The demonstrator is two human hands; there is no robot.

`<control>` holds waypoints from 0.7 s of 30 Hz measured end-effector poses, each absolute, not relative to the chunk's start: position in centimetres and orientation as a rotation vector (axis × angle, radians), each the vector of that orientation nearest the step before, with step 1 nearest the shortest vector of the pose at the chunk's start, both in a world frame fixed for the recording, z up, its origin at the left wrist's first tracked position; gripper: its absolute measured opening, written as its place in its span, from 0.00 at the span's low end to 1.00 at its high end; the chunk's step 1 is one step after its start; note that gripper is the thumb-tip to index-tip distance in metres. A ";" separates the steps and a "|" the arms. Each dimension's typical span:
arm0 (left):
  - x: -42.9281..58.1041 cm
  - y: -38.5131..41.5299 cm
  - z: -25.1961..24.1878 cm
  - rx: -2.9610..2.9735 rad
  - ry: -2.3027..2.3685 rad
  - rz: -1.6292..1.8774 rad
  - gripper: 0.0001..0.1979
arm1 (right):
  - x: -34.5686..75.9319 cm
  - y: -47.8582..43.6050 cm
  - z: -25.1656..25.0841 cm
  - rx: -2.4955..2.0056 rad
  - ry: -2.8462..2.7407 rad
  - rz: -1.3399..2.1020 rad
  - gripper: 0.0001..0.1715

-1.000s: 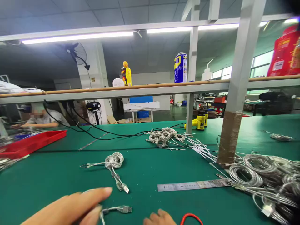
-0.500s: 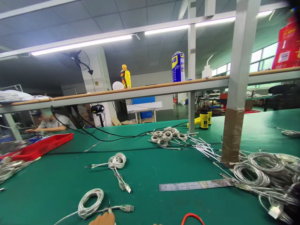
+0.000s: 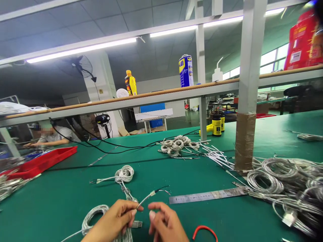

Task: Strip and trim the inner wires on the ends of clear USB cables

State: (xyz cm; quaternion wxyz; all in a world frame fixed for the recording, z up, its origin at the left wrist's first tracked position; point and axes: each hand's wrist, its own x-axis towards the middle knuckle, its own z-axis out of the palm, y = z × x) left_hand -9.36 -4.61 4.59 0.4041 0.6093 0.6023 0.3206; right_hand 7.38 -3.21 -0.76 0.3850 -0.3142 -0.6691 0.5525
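At six o'clock, the left hand is pinching a braided cable, the right hand is curling empty beside it, its bare wires risking a snag on the steel ruler.

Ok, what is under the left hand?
Under the left hand lies a coiled clear cable, and a USB plug shows beyond the fingers. The palm covers the rest, so that cannot be seen.

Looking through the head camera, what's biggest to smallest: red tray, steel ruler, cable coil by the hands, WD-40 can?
Red tray, steel ruler, cable coil, WD-40 can. Tray and ruler look close; the coil's nearness makes its rank unsure.
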 end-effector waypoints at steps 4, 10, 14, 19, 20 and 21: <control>-8.6 -4.6 4.4 1.497 1.411 0.622 0.22 | 8.3 -1.2 0.4 -0.720 -1.305 1.357 0.29; -4.4 -3.8 4.9 1.692 1.511 0.848 0.14 | 10.0 -0.6 1.9 -0.751 -1.328 1.150 0.20; -1.6 -2.3 5.3 1.736 1.393 1.138 0.15 | 10.7 -0.1 2.5 -0.724 -1.393 1.093 0.18; 0.0 -1.5 3.9 1.496 1.259 1.286 0.20 | 11.4 0.0 3.3 -0.715 -1.426 1.008 0.18; 0.0 -1.5 3.7 1.515 1.261 1.287 0.20 | 11.6 0.0 3.4 -0.721 -1.434 0.991 0.18; 0.1 -1.5 3.5 1.559 1.270 1.279 0.18 | 11.7 0.0 3.4 -0.734 -1.438 0.968 0.18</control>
